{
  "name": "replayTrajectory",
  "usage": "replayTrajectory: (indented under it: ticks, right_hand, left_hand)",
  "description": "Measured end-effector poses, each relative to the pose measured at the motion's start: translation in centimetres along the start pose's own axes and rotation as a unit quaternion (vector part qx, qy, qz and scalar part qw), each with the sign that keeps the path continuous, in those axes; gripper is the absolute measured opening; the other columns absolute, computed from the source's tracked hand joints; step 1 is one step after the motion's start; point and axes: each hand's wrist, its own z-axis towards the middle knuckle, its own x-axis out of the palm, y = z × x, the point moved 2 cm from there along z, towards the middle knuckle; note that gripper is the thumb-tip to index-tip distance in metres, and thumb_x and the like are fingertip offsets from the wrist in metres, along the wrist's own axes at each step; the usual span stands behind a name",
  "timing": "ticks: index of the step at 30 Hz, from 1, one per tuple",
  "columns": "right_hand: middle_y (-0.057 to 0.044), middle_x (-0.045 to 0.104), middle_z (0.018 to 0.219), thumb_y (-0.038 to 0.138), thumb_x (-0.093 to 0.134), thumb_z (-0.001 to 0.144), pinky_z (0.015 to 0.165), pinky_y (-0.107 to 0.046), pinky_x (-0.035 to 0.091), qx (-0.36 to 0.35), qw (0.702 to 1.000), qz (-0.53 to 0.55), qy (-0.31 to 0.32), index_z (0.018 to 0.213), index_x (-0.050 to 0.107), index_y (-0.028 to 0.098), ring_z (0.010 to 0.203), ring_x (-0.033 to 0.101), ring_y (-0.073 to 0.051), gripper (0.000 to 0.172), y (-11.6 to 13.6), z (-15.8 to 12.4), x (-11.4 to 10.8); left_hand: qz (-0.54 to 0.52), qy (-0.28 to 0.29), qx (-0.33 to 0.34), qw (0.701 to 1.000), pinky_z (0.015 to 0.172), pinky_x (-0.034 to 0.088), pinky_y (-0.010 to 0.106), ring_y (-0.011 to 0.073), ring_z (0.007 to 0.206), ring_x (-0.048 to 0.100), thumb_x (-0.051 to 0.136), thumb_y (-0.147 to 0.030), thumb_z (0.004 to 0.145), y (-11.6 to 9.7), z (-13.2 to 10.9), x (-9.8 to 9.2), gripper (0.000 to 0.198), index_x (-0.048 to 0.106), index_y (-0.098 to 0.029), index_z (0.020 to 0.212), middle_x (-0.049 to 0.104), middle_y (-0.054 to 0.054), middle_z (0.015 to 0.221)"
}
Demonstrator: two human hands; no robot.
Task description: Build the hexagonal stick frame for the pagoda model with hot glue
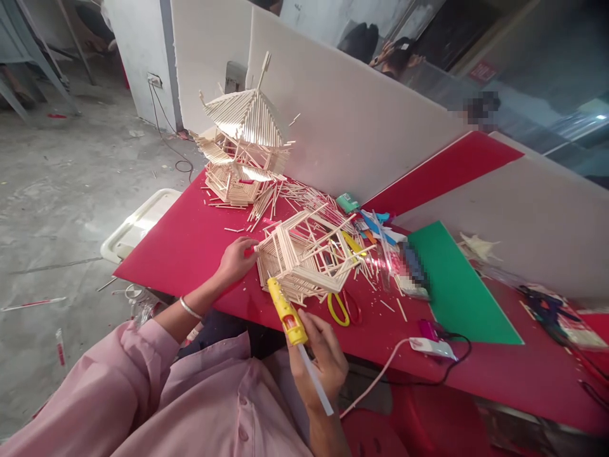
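The hexagonal stick frame (297, 251) lies near the front edge of the red worktop (166, 238), and every place here is reckoned from it. At its left corner, the left hand (238, 259) has its grip together, thumb and forefinger pinching the end. On its near side, the right hand (320, 355) has its grip clamped on a yellow hot-glue gun (288, 312); the nozzle points toward the frame, though I cannot tell whether it touches. A white glue stick (318, 381) juts from the back of the gun, away from the frame.

Beyond the frame and to its left stands a two-tiered pagoda model (247, 117), with loose sticks (311, 195) strewn from its base to the far side of the frame. Yellow-handled scissors (339, 310) lie just beside the frame's near right side. Beyond it to the right, a green packet (348, 203) sits with a crowded heap of small supplies. Farther right come a green board (464, 285) and, nearer the front edge, a white power strip (432, 347) with trailing cables.

A white partition (333, 133) closes off the worktop behind the frame. To the frame's left, past the left hand, a broad stretch of red surface runs out to the corner, giving room sideways; on the near side, the front edge and the person's body leave little.
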Motion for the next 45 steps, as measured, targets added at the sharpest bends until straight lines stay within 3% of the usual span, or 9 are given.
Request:
replayTrajectory:
  ticks: [6, 10, 18, 23, 28, 34, 37, 40, 45]
  right_hand:
    - [-0.01, 0.074, 0.097, 0.026, 0.068, 0.087, 0.075, -0.035, 0.061, 0.138, 0.986, 0.082, -0.034, 0.109, 0.073, 0.018, 0.087, 0.071, -0.024, 0.024, -2.3, 0.3, 0.2]
    - [-0.012, 0.077, 0.094, 0.037, 0.07, 0.085, 0.076, -0.038, 0.061, 0.227, 0.957, 0.172, -0.058, 0.105, 0.074, 0.015, 0.084, 0.074, -0.026, 0.031, -4.3, 0.8, 0.8]
    - [-0.011, 0.075, 0.104, 0.044, 0.077, 0.078, 0.083, -0.04, 0.059, 0.294, 0.914, 0.258, -0.107, 0.108, 0.073, 0.017, 0.099, 0.071, -0.027, 0.041, -8.1, 1.9, 0.9]
    - [-0.009, 0.076, 0.101, 0.04, 0.08, 0.074, 0.082, -0.038, 0.058, 0.315, 0.892, 0.272, -0.178, 0.103, 0.074, 0.018, 0.095, 0.071, -0.024, 0.037, -9.4, 0.8, -1.3]
    - [-0.007, 0.076, 0.092, 0.043, 0.086, 0.065, 0.075, -0.033, 0.058, 0.377, 0.861, 0.228, -0.254, 0.099, 0.076, 0.016, 0.078, 0.07, -0.019, 0.045, -10.8, -1.1, -4.4]
    - [0.0, 0.068, 0.068, 0.05, 0.084, 0.065, 0.06, -0.026, 0.054, 0.436, 0.833, 0.213, -0.265, 0.087, 0.074, 0.015, 0.058, 0.063, -0.013, 0.042, -12.5, -2.1, -6.2]
    - [-0.001, 0.067, 0.067, 0.052, 0.081, 0.069, 0.058, -0.026, 0.053, 0.433, 0.844, 0.212, -0.235, 0.087, 0.073, 0.014, 0.058, 0.062, -0.014, 0.042, -12.3, -2.8, -5.8]
    - [-0.006, 0.072, 0.078, 0.05, 0.078, 0.075, 0.062, -0.029, 0.055, 0.399, 0.883, 0.171, -0.178, 0.096, 0.074, 0.015, 0.066, 0.066, -0.017, 0.041, -11.1, -3.6, -4.8]
    - [-0.008, 0.072, 0.087, 0.033, 0.073, 0.083, 0.067, -0.03, 0.056, 0.197, 0.977, 0.027, -0.076, 0.097, 0.076, 0.019, 0.075, 0.067, -0.02, 0.02, -7.5, -3.7, -2.5]
  left_hand:
    - [0.035, 0.025, 0.013, 0.999, 0.083, 0.055, 0.031, 0.0232, 0.098, 0.067, 0.068, -0.022, 0.077, 0.6, 2.5, 1.4, 0.02, 0.076, -0.023, 0.095, 0.071, 0.006, 0.109]
    - [0.058, 0.02, 0.012, 0.998, 0.079, 0.054, 0.03, 0.0237, 0.1, 0.066, 0.063, -0.026, 0.083, 0.8, 2.8, 1.5, 0.014, 0.076, -0.022, 0.088, 0.071, 0.006, 0.106]
    - [0.081, 0.04, 0.046, 0.995, 0.082, 0.053, 0.032, 0.0225, 0.094, 0.066, 0.065, -0.024, 0.082, 0.6, 1.6, 1.1, 0.01, 0.075, -0.021, 0.082, 0.073, 0.005, 0.098]
    - [0.079, 0.044, 0.068, 0.993, 0.084, 0.052, 0.032, 0.0231, 0.095, 0.067, 0.067, -0.03, 0.082, 0.2, 0.1, 0.0, 0.012, 0.074, -0.021, 0.084, 0.074, 0.006, 0.099]
    - [0.112, -0.008, 0.033, 0.993, 0.067, 0.049, 0.029, 0.0196, 0.076, 0.065, 0.064, -0.028, 0.084, 0.1, -2.6, -1.6, 0.013, 0.07, -0.02, 0.075, 0.071, 0.004, 0.083]
    - [0.065, 0.054, 0.101, 0.991, 0.062, 0.047, 0.025, 0.0139, 0.064, 0.061, 0.061, -0.036, 0.089, -2.1, -5.1, 0.0, 0.031, 0.063, -0.019, 0.064, 0.069, 0.003, 0.075]
    - [0.056, 0.088, 0.149, 0.983, 0.069, 0.051, 0.025, 0.015, 0.077, 0.068, 0.056, -0.029, 0.091, -3.1, -5.4, 1.3, 0.023, 0.071, -0.02, 0.077, 0.074, 0.004, 0.092]
    - [0.094, 0.084, 0.155, 0.98, 0.075, 0.053, 0.026, 0.0174, 0.09, 0.071, 0.053, -0.026, 0.091, -3.3, -5.4, 2.1, 0.021, 0.074, -0.022, 0.089, 0.075, 0.005, 0.106]
    - [0.122, 0.023, 0.078, 0.989, 0.068, 0.052, 0.026, 0.0166, 0.079, 0.069, 0.055, -0.027, 0.089, -2.6, -4.7, 1.4, 0.02, 0.075, -0.022, 0.087, 0.075, 0.004, 0.1]
